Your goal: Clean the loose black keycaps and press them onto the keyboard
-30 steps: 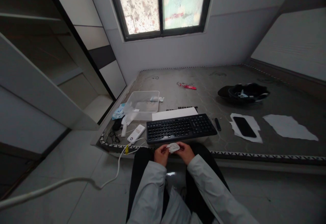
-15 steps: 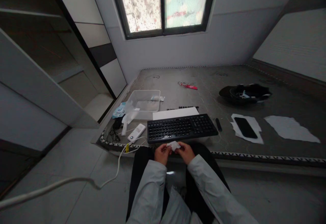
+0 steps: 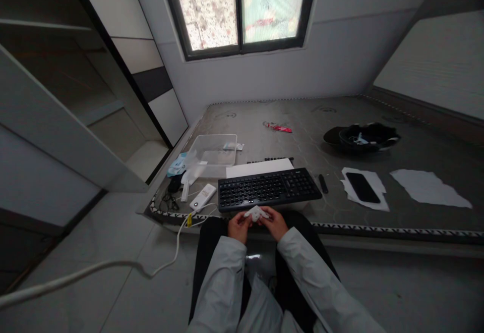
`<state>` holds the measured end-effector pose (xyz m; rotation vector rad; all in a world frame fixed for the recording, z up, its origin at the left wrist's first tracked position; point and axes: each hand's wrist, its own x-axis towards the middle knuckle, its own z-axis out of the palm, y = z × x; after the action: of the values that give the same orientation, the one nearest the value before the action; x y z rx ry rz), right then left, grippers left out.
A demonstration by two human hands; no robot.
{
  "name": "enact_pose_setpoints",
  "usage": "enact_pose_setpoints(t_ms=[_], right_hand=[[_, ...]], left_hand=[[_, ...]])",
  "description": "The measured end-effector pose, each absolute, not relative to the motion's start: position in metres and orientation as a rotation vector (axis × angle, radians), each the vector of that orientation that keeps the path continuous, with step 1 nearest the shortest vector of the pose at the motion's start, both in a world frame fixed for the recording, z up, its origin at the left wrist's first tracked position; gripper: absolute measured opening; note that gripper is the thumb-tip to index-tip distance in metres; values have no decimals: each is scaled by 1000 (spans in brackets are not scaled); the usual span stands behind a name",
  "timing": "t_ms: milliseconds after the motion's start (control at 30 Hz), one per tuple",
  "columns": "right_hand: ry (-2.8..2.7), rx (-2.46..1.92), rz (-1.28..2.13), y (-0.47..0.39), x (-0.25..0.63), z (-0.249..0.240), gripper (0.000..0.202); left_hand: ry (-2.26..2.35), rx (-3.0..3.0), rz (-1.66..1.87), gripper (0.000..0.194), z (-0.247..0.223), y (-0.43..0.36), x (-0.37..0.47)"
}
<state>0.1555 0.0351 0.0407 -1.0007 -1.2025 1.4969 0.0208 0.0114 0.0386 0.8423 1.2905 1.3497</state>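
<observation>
Between my two hands, just in front of the keyboard, is a small crumpled white tissue [image 3: 256, 214]. My left hand [image 3: 238, 226] pinches its left side with closed fingertips. On the other side, my right hand [image 3: 276, 223] grips the right edge the same way. The tissue's middle is bunched into folds. The black keyboard [image 3: 268, 189] lies right beyond my fingers, its back edge against a white sheet or board [image 3: 260, 167].
A clear plastic box [image 3: 214, 171] and a white device with a cable [image 3: 203, 197] lie left. To the right are a small black stick [image 3: 323, 183], a phone [image 3: 363, 187] on paper, another white sheet [image 3: 429, 188] and a black cap [image 3: 361, 137]. A red item [image 3: 279, 127] lies farther back.
The tissue has opened a little wider between my hands, with its folds now showing a raised middle. Both hands stay in nearly the same place. The view has shifted slightly.
</observation>
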Motion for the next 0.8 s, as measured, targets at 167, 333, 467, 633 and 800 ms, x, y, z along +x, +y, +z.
enact_pose_setpoints(t_ms=[167, 333, 467, 633, 800], right_hand=[[-1240, -929, 1490, 34, 159, 46, 33], [-1194, -913, 1469, 34, 161, 47, 32], [-1250, -1020, 1389, 35, 157, 44, 29], [-1336, -1061, 1375, 35, 158, 43, 31], [-1410, -1007, 1397, 32, 159, 49, 31]], left_hand=[[1340, 826, 1378, 27, 38, 11, 19], [1348, 811, 1377, 29, 40, 12, 19], [1308, 860, 1380, 26, 41, 11, 21], [1323, 974, 1302, 26, 42, 9, 24], [1370, 971, 1285, 32, 40, 8, 24]])
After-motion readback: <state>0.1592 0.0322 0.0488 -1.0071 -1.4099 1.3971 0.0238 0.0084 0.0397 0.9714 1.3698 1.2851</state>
